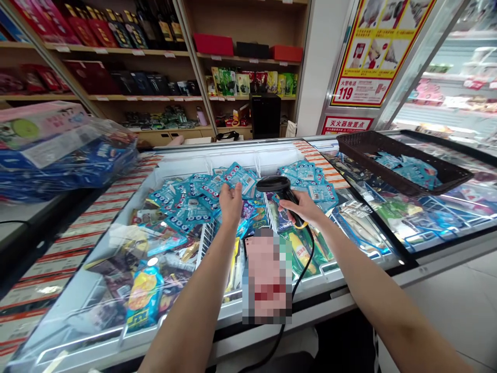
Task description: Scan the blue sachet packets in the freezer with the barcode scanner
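**Scanner and blue packet over an open chest freezer**

The left hand (230, 203) reaches out over the open freezer (256, 155), fingers curled loosely upward and pinching the lower edge of a blue packet (239, 178); that packet stands tilted up from the heap of like blue packets (186, 202) that fills the back of the left compartment. The right hand (305, 207) is wrapped round the grip of a black barcode scanner (276, 187), fingers pressed together about the handle; the scanner's head sits just beside the raised packet, turned toward it, and its black cable (298, 280) hangs down in a loop past the freezer's front edge.

Beneath the hands a white wire divider (205, 238) splits the freezer; left of it lie mixed frozen goods, among them a yellow-and-blue bag (144, 300) near the front; right of it, more blue packets (310, 181) lie at the back over green and yellow wrappers. A blurred rectangular patch covers the spot between the two forearms (what it hides cannot be told).

To the right, a black plastic basket (458, 178) rests on the closed glass lid of the neighbouring freezer, with a few blue packets inside it; to the left, on a grey counter (23, 217), lies a stack of blue film-wrapped packs (77, 160). Behind stand wooden shelves (128, 53) of boxed goods, and a red-and-yellow poster (380, 46) hangs on the wall.
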A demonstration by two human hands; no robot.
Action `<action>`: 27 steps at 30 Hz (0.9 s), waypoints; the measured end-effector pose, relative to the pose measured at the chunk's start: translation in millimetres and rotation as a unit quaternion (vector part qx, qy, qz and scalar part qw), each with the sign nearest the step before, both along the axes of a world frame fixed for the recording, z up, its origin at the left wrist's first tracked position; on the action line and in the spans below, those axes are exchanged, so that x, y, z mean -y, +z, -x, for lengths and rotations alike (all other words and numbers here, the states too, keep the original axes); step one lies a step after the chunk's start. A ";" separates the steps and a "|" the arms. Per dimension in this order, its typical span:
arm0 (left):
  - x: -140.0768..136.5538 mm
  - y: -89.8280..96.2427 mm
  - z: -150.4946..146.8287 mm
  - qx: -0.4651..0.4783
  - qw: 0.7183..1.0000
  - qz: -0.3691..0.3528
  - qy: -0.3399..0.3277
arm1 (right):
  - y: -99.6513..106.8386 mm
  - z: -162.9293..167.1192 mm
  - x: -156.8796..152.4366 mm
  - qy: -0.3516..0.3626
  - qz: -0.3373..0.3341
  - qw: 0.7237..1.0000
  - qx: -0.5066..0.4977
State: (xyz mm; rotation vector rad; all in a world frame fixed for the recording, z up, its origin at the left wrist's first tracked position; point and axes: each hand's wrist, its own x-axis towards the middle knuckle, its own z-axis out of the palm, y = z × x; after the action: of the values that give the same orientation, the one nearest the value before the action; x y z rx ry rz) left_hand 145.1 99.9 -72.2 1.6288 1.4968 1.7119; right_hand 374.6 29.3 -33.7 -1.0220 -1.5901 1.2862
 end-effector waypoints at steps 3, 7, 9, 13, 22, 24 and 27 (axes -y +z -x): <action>2.5 2.4 -2.1 0.018 1.000 0.013 0.000 | -0.7 -0.4 0.4 -0.002 -0.016 1.000 0.017; 3.8 3.3 -3.6 0.019 1.000 0.020 -0.014 | -3.2 -2.2 0.7 -0.001 -0.026 1.000 0.017; 3.2 2.5 -3.5 0.013 1.000 0.022 -0.013 | -4.5 -1.9 0.3 0.001 -0.031 0.999 0.013; 0.8 0.3 -2.6 -0.008 1.000 0.022 -0.003 | -6.2 1.9 -1.5 -0.003 -0.033 0.999 0.027; -3.0 -2.8 -1.6 -0.037 0.999 0.022 -0.008 | -9.1 10.1 -10.2 -0.017 -0.004 1.000 -0.009; -3.0 -2.8 -1.8 -0.040 0.999 0.020 -0.010 | -9.1 9.8 -10.8 -0.015 -0.008 1.000 -0.016; -1.8 -2.0 -2.3 -0.039 0.999 0.021 -0.024 | -8.1 8.6 -10.5 -0.007 -0.013 1.000 -0.022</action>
State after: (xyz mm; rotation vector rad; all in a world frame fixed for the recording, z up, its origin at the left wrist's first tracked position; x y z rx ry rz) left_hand 147.5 101.7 -74.2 1.7128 1.5059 1.5981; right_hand 366.0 39.9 -41.8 -0.9806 -1.5604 1.2683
